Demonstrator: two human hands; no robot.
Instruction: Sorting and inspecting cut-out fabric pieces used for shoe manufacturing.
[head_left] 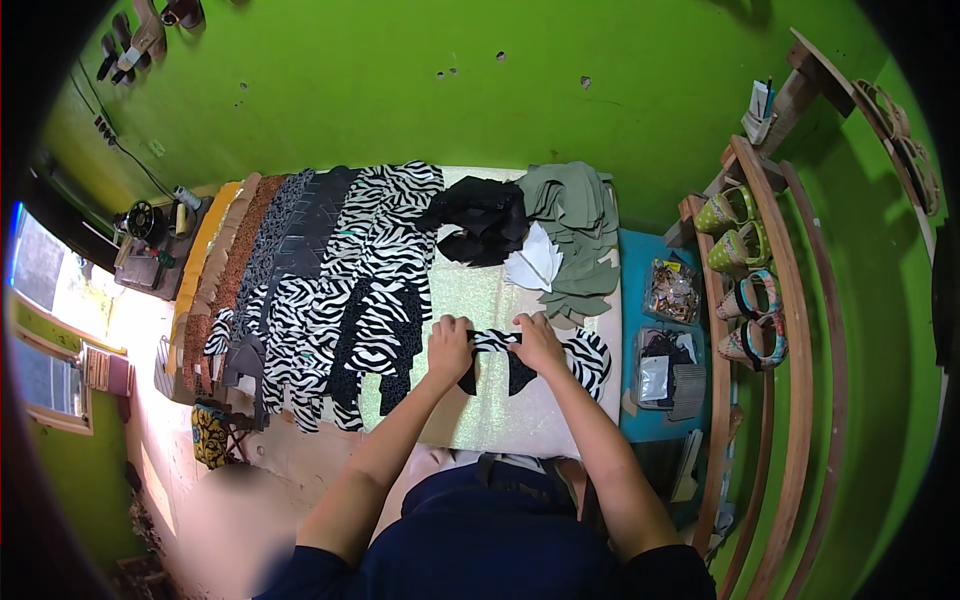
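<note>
A zebra-print shoe-upper piece (495,341) with black parts hanging at both ends lies over the pale shiny tabletop (480,410). Its left end is gripped by my left hand (450,347), fingers curled over the edge. At the other end my right hand (539,343) pinches it the same way, so the striped band shows between the two hands. Just right of my right hand rest more zebra-print pieces (590,362), partly hidden by my wrist. Beyond my hands are a heap of black pieces (485,220) and a white piece (533,258).
Stacked green pieces (570,210) sit at the far right of the table. Rows of zebra (385,240), grey, brown and yellow pieces cover the left. A blue surface (640,260) bears clear boxes (668,365). Wooden racks (770,250) hold sandals; a sewing machine (145,225) stands far left.
</note>
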